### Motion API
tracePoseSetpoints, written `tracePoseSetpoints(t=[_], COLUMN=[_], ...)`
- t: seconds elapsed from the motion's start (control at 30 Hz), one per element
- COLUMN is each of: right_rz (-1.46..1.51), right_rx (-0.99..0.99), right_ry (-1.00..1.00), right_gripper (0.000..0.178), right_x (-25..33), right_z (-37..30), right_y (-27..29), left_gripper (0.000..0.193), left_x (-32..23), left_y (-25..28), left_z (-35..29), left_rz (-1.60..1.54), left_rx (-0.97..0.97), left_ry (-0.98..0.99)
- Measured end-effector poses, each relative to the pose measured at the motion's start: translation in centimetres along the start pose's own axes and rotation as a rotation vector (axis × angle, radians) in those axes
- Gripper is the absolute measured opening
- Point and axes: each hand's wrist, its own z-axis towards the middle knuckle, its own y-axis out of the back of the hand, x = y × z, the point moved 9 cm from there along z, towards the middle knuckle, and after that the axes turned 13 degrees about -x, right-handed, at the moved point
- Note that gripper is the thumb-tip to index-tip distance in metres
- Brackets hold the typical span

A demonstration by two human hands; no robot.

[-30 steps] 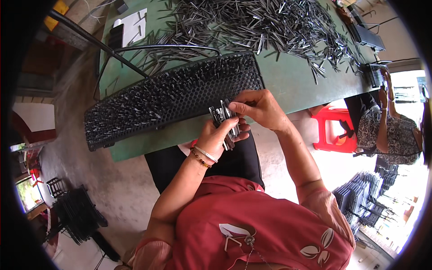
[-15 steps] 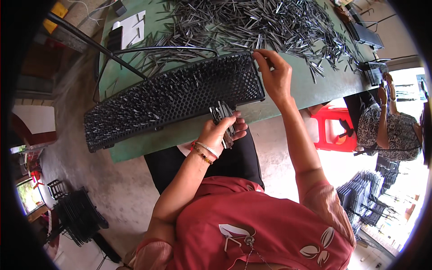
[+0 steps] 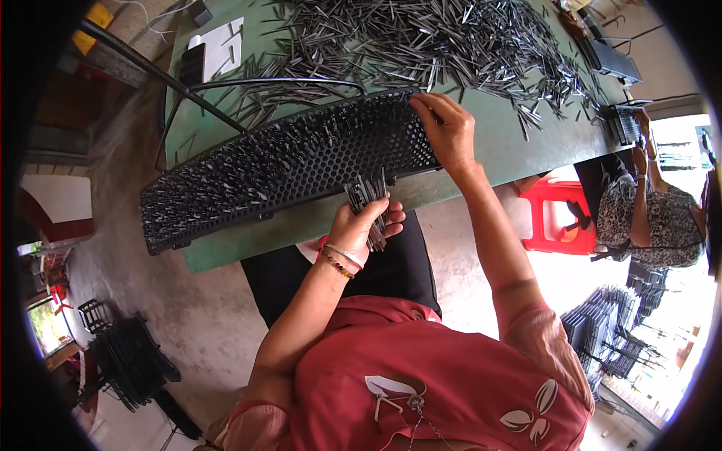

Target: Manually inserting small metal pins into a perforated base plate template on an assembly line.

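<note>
Partner: What does each hand hold?

Me: On my remote feed, the left hand (image 3: 355, 225) grips a bundle of thin dark metal strips (image 3: 364, 194), thumb across them. The right hand (image 3: 453, 137) is narrowed, thumb and index close together at the tray's far right corner. I cannot tell whether a strip is between those fingertips.

Partner: Where is the tray, and how does it lie?

Me: The black perforated tray (image 3: 391, 143) sits on the green table (image 3: 511, 154), ahead of the person. Its long axis slants from lower left to upper right. Upright strips crowd its left part; towards the right, the honeycomb of holes shows. That right part lies just left of and below the right hand, the nearer hand to the far corner. The left hand is in front of the near edge, its strips pointing up towards the tray; I cannot tell whether they touch it. A loose heap of strips (image 3: 429, 41) lies beyond.

Partner: What has changed?

Me: Half a second ago the right fingertips were at the corner's outer edge; now they are slightly further left and nearer the person. The left hand's bundle has fanned a little. The tray has not visibly moved.
</note>
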Motion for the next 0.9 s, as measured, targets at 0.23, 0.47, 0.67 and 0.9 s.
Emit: tracePoseSetpoints(t=[0.23,0.47,0.67,0.9], right_rz=[-0.219,-0.274,-0.214,0.211], right_rx=[0.074,0.091,0.149,0.669], right_ry=[0.141,0.085,0.032,-0.617], right_gripper=[0.012,0.012,0.015,0.025], right_x=[1.9,1.8,1.8,2.9], right_z=[0.1,0.0,-0.1,-5.5], right_y=[-0.5,-0.4,-0.5,-1.6], left_gripper=[0.021,0.021,0.02,0.02], left_x=[-0.2,-0.4,-0.5,-1.5], left_y=[-0.2,-0.5,-0.7,-1.2], left_z=[-0.3,-0.6,-0.8,-1.0], left_rz=[-0.003,-0.009,-0.009,-0.019], left_rx=[0.028,0.04,0.041,0.071], left_ry=[-0.019,-0.023,-0.025,-0.096])
